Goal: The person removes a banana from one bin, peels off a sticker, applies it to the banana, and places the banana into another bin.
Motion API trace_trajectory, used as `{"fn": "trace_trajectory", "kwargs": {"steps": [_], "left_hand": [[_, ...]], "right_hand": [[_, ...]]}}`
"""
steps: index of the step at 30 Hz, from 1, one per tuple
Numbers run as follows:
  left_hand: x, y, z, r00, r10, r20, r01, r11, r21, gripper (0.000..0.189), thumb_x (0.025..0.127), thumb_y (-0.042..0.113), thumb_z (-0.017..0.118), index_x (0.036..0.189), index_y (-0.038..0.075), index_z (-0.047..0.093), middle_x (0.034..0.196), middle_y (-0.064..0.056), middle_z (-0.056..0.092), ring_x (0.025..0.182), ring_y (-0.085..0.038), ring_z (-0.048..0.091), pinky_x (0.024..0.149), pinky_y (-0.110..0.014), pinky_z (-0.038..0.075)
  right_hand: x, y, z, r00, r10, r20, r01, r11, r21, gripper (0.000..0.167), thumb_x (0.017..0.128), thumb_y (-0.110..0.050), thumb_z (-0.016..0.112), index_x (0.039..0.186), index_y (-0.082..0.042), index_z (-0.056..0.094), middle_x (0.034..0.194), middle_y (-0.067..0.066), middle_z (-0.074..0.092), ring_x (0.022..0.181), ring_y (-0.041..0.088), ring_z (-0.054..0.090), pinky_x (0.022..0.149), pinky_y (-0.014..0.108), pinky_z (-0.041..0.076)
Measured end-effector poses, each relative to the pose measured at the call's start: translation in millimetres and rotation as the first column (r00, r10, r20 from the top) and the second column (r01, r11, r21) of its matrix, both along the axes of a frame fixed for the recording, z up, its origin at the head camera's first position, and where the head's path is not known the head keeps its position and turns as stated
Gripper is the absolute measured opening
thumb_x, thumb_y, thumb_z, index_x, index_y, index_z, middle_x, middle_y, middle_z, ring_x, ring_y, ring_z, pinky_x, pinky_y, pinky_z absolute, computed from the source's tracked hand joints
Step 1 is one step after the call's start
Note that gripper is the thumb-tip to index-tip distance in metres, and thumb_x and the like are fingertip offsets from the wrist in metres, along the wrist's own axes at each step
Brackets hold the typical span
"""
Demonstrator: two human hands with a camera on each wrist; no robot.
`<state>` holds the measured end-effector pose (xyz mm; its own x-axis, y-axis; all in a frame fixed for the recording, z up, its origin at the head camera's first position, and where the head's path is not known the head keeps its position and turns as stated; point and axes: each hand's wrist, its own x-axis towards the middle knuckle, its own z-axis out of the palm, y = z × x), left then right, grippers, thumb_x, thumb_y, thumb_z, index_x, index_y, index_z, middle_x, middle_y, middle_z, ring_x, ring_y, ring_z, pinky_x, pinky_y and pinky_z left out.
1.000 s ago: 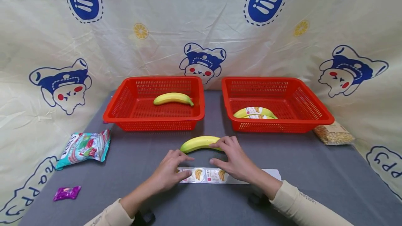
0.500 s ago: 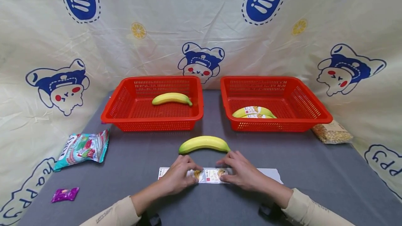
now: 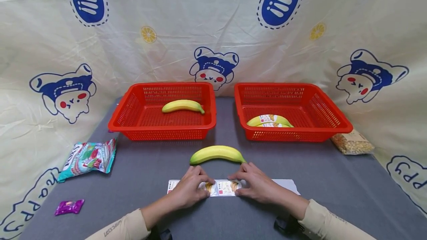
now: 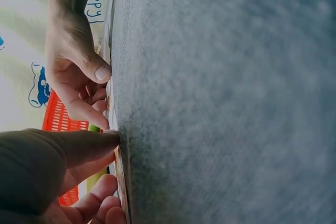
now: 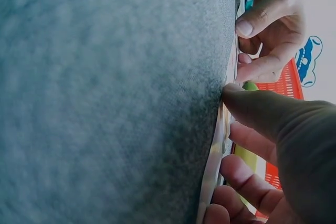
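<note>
A long strip of banana-printed stickers [image 3: 224, 187] lies flat across the grey table. My left hand [image 3: 191, 189] grips it left of the middle, thumb at the near edge and forefinger at the far edge. My right hand [image 3: 258, 185] holds the strip the same way, to the right of one fully visible sticker. Both thumb tips meet the strip's edge in the wrist views, where the left hand [image 4: 79, 166] and right hand [image 5: 283, 145] appear close up. A bare banana [image 3: 217, 152] rests just beyond the hands. Parts of the strip are hidden beneath the hands.
The left red basket [image 3: 163, 133] contains one plain banana [image 3: 182, 106]. In the right red basket [image 3: 293, 134] lie stickered bananas [image 3: 269, 120]. A snack bag [image 3: 89, 158] and a purple packet [image 3: 69, 207] are at left; a grain bag [image 3: 354, 143] sits at right.
My right hand has come back from the banana down to the strip. My left hand has shifted right along the strip, uncovering its left end. Over the last half second both hands barely move.
</note>
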<state>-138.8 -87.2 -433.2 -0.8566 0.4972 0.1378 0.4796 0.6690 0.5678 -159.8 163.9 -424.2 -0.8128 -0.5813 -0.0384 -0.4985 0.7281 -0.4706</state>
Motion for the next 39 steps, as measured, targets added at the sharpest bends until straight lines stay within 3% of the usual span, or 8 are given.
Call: {"fn": "trace_trajectory", "kwargs": {"steps": [17, 22, 28, 32, 39], "left_hand": [[0.7, 1.1, 0.9, 1.000, 0.009, 0.007, -0.008, 1.000, -0.010, 0.027, 0.074, 0.014, 0.075, 0.101, 0.017, 0.073, 0.092, 0.005, 0.053, 0.089, -0.011, 0.043, 0.077, -0.026, 0.036], [0.5, 0.8, 0.4, 1.000, 0.009, 0.008, -0.009, 1.000, -0.009, 0.027, 0.074, 0.013, 0.075, 0.101, 0.017, 0.073, 0.092, 0.005, 0.053, 0.090, -0.011, 0.043, 0.078, -0.026, 0.037], [0.3, 0.8, 0.5, 1.000, 0.012, 0.007, -0.012, 1.000, -0.001, 0.027, 0.074, 0.013, 0.075, 0.101, 0.017, 0.073, 0.093, 0.004, 0.054, 0.091, -0.012, 0.043, 0.079, -0.027, 0.037], [0.1, 0.6, 1.1, 1.000, 0.015, 0.008, -0.015, 1.000, -0.003, 0.027, 0.074, 0.013, 0.075, 0.101, 0.017, 0.073, 0.093, 0.003, 0.055, 0.091, -0.012, 0.044, 0.079, -0.026, 0.038], [-0.4, 1.2, 1.7, 1.000, 0.014, 0.020, -0.013, 1.000, -0.012, 0.027, 0.074, 0.014, 0.075, 0.101, 0.017, 0.073, 0.093, 0.004, 0.054, 0.091, -0.012, 0.043, 0.080, -0.027, 0.038]], "right_hand": [[2.1, -4.4, -3.2, 0.992, 0.102, -0.079, -0.106, 0.993, -0.051, 0.025, 0.078, -0.015, 0.073, 0.099, -0.022, 0.063, 0.088, -0.011, 0.052, 0.089, 0.005, 0.042, 0.074, 0.022, 0.038], [1.3, -7.1, -3.0, 0.999, 0.036, -0.040, -0.040, 0.995, -0.089, 0.026, 0.077, -0.013, 0.073, 0.101, -0.016, 0.064, 0.079, -0.011, 0.052, 0.080, 0.002, 0.044, 0.068, 0.020, 0.038], [-1.8, -9.5, -2.7, 0.999, -0.032, -0.036, 0.030, 0.997, -0.068, 0.013, 0.075, -0.016, 0.076, 0.083, -0.019, 0.066, 0.069, -0.013, 0.053, 0.072, 0.001, 0.043, 0.064, 0.020, 0.034], [-2.7, -9.4, -2.7, 0.998, -0.056, -0.022, 0.055, 0.996, -0.075, 0.011, 0.076, -0.014, 0.075, 0.078, -0.020, 0.066, 0.068, -0.013, 0.055, 0.072, 0.001, 0.043, 0.063, 0.020, 0.035], [1.0, -5.4, -3.3, 0.999, -0.028, -0.014, 0.026, 0.989, -0.142, 0.008, 0.078, -0.014, 0.073, 0.079, -0.020, 0.067, 0.071, -0.014, 0.058, 0.072, -0.001, 0.046, 0.063, 0.018, 0.039]]}}
